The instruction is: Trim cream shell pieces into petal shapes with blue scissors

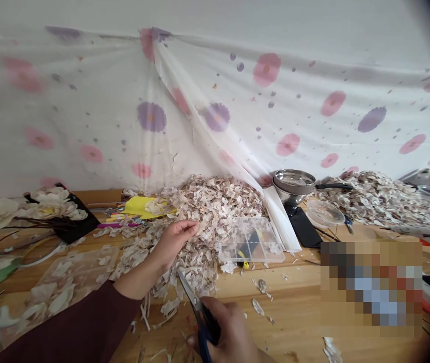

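Observation:
My left hand (175, 241) reaches into the front of a large heap of pale, dry flakes (222, 199), its thumb and index finger pinched together at the heap; a small flake seems to be between the fingertips. In my right hand (232, 330) is a pair of scissors (194, 297) with dark blue handles, blades pointing up and left over the loose flakes. The blades look closed or nearly so. To the right of my left hand lies a clear compartment box (251, 239) with flakes and a yellow-and-black tool.
Metal bowls (294, 182), a black phone (305, 227) and a clear lid (325, 213) stand right of centre. A second flake heap (377, 196) and a glue gun (427, 234) are further right. White flowers (59, 201) and another clear tray (78, 267) are at left.

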`<state>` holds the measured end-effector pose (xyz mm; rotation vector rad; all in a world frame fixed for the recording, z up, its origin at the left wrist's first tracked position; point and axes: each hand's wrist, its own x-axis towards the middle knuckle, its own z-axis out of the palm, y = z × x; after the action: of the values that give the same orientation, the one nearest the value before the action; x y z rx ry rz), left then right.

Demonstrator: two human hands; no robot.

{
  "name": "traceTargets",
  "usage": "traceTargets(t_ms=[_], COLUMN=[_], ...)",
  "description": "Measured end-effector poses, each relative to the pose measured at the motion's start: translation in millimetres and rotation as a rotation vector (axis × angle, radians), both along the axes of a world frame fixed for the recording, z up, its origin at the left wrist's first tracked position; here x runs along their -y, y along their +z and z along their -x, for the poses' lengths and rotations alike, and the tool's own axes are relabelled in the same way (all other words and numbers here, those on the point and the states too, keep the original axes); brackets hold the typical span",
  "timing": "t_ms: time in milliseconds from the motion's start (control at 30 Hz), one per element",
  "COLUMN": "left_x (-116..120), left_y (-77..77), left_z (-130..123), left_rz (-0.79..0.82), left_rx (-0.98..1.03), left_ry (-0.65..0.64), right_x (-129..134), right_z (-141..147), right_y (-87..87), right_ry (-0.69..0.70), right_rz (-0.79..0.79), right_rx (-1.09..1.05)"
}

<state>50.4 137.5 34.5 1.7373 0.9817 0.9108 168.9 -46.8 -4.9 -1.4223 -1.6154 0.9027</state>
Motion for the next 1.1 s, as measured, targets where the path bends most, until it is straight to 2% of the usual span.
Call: traceTargets(t_ms=[133,267,433,567,633,700,867,933,1000,1100], left_x=[15.6,33.6,52.8,51.6,39.3,16.3,-71.5,-97.8,-107.6,-94.2], left_y=[1.2,10.1,12.7,7.9,10.8,20.2,55.9,62.9,61.2,46.2], left_z=[13.3,25.8,38.0,48.9,51.5,49.1,23.2,12.7,7.6,13.0], left_rz=[0.224,0.379,0.519,0.559,0.548,0.526,0.362,0.243,0.113,-0.076], left_rx=[0.154,0.267,0.386,0.453,0.458,0.436,0.363,0.321,0.248,0.079], left_ry=[0.035,0.043,0.08,0.138,0.17,0.187,0.281,0.348,0.397,0.354], right_x=[0.7,1.9,2.3,1.6,1.6,1.6,0.6,-0.7,-2.0,-3.6], right_z=[-1.4,-2.7,-4.1,-5.0,-5.7,-6.6,-8.7,-8.5,-7.6,-5.2], right_y=[-0.7,-3.0,-12.8,-20.4,-22.4,-23.4,-23.3,-22.9,-23.6,-28.9], right_ry=[-0.015,-0.026,-0.01,-0.044,-0.047,-0.035,-0.047,-0.046,-0.055,-0.096], right_rz=[-0.024,-0.028,-0.009,-0.014,-0.011,0.002,0.014,-0.001,-0.022,-0.038], right_rx=[-0.047,-0.063,-0.138,-0.18,-0.204,-0.225,-0.244,-0.253,-0.265,-0.273])
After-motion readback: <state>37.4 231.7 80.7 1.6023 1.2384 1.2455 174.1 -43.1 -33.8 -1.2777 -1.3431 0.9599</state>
